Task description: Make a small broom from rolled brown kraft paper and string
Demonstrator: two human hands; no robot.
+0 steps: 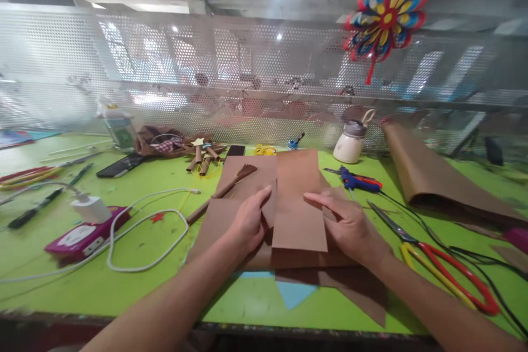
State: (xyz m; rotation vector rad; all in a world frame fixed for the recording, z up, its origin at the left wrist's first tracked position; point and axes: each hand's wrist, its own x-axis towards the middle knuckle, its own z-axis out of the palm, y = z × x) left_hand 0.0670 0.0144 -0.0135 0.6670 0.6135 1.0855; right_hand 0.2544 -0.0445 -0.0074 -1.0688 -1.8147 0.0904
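Note:
An upright strip of brown kraft paper (298, 209) is held between my two hands above the table. My left hand (249, 223) is closed at its left edge, thumb in front and the other fingers partly hidden by the paper. From the right, my right hand (350, 223) pinches the strip with a finger stretched over its front. Beneath lie larger brown paper sheets (214, 223) and a light blue piece of paper (295, 292). A small brown paper broom (223, 192) with a fringed end rests on the sheets left of my hands.
Scissors (437, 264) and a blue glue gun (358, 180) lie right, near a rolled brown sheet (445, 176). A white bottle (350, 142) stands behind. Leftward are a purple power strip (86, 236), white cable (148, 269), black phone (120, 165) and paper rolls (203, 157).

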